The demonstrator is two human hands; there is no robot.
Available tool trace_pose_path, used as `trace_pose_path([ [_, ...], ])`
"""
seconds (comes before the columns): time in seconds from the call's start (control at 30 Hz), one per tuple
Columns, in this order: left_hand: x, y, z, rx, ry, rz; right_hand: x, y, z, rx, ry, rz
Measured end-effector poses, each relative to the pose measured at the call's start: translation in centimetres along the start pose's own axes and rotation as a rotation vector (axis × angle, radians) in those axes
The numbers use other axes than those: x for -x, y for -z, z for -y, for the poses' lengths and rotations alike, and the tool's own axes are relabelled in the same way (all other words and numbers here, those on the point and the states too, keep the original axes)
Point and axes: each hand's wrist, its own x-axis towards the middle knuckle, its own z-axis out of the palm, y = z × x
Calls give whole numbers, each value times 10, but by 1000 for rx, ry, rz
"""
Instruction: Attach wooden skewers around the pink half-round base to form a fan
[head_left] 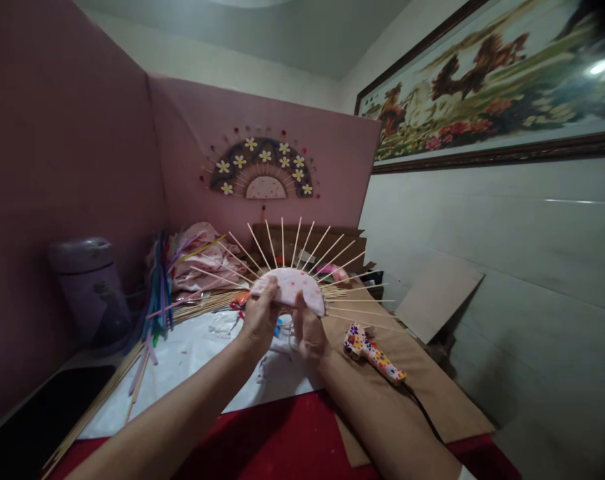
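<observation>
Both of my hands hold up a half-round fan base [295,288] covered in pale pink spotted cloth. Thin wooden sticks [282,247] spread out from its curved edge like rays. My left hand [260,312] grips its left part, thumb on the front face. Lower down and further right, my right hand [307,328] pinches the straight bottom edge with its thumb in front. The fingers behind the base are mostly hidden. To the right, on brown cardboard [417,373], lies a flower-patterned glue gun [375,353] with a black cord.
A decorated fan [262,167] with white flowers hangs on the pink panel [332,143]. Pipe cleaners [162,287], pink cloth [202,250] and bundled sticks [202,308] lie at left, near a purple canister [90,293]. White paper [182,373] covers part of the red tablecloth [267,440].
</observation>
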Motion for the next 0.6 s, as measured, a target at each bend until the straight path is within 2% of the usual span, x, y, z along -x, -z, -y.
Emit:
trace_pose_path([
  [0.07, 3, 2, 6, -113, -29, 38, -7, 7, 6, -188, -65, -37],
  [0.13, 5, 8, 9, -300, -35, 122, -11, 15, 13, -302, -132, -132],
  [0.23, 7, 20, 6, -517, -56, 257, -16, 26, 21, -355, -194, -278],
  [0.3, 7, 27, 2, -536, -56, 269, -18, 31, 24, -351, -206, -315],
  [0.5, 9, 43, -2, -468, 2, 121, -18, 30, 24, -286, -167, -250],
  [0.6, 5, 55, -1, -571, -44, 168, -20, 33, 21, -229, -126, -191],
])
